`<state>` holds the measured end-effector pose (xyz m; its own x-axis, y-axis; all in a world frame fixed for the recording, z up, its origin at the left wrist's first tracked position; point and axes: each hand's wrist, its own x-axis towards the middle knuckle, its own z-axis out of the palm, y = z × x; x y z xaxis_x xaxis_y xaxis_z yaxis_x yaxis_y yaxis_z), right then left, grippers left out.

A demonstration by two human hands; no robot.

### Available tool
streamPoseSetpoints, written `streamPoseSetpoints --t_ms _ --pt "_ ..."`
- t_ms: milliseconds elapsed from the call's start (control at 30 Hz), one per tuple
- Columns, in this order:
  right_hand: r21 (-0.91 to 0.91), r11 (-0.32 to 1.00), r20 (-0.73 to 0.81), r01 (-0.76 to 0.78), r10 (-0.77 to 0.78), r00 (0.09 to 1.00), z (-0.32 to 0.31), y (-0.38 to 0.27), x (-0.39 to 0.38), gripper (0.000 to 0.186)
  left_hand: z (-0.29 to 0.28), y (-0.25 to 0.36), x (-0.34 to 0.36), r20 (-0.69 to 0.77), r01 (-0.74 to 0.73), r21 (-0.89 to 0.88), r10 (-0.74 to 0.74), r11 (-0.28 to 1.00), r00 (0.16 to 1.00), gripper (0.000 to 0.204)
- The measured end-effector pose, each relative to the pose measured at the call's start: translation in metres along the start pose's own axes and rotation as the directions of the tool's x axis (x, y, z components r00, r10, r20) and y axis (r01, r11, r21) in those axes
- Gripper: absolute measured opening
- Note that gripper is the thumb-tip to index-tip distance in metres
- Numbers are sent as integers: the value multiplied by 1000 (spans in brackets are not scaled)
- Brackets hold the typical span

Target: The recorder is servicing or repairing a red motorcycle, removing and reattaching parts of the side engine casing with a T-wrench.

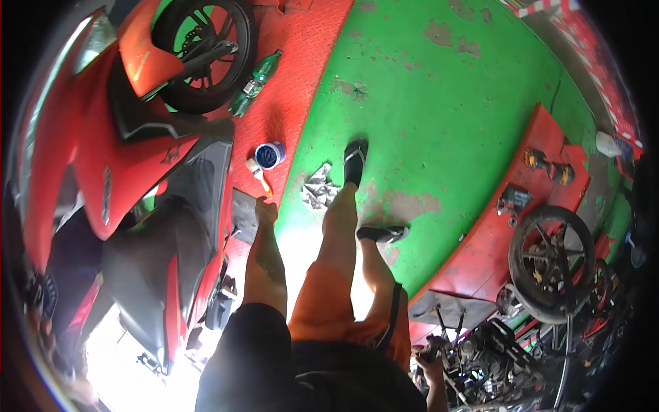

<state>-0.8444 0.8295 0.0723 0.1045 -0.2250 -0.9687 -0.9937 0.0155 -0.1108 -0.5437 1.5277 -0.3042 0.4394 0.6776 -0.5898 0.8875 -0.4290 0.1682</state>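
Observation:
My left hand [266, 211] is stretched forward over the red plate beside the motorcycle. Its fingers look closed at the handle end of a paintbrush [261, 177], which has a pale head and an orange-yellow handle. Right beside the brush head stands a small open tub [270, 156] with a white rim and dark blue inside. My right hand [430, 362] hangs low at my right side, fingers curled round something dark that I cannot make out. A red and black motorcycle [151, 233] fills the left side.
A green plastic bottle [255, 84] lies near the motorcycle's wheel [206, 55]. Crumpled paper [320, 187] lies on the green floor [425, 123] by my sandalled foot. At right, a red platform [480, 254] bears a cordless drill [549, 167], a loose wheel [551, 264] and engine parts [480, 357].

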Motion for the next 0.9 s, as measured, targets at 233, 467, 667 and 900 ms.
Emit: streamPoseSetpoints --t_ms 233,467,667,900 --pt "-164 979 22 -120 125 992 3 -103 49 37 80 -55 103 -60 -7 17 8 1000 998 59" --pt "-294 951 -18 -95 94 995 11 -196 123 23 112 -47 119 -50 13 -73 -16 997 999 53" --pt "-443 891 85 93 -62 994 17 -246 135 62 87 -4 64 -396 -146 -463 -57 874 917 47" --pt "-261 964 77 57 -38 996 23 -250 105 40 46 160 37 -446 -197 114 227 974 866 76"
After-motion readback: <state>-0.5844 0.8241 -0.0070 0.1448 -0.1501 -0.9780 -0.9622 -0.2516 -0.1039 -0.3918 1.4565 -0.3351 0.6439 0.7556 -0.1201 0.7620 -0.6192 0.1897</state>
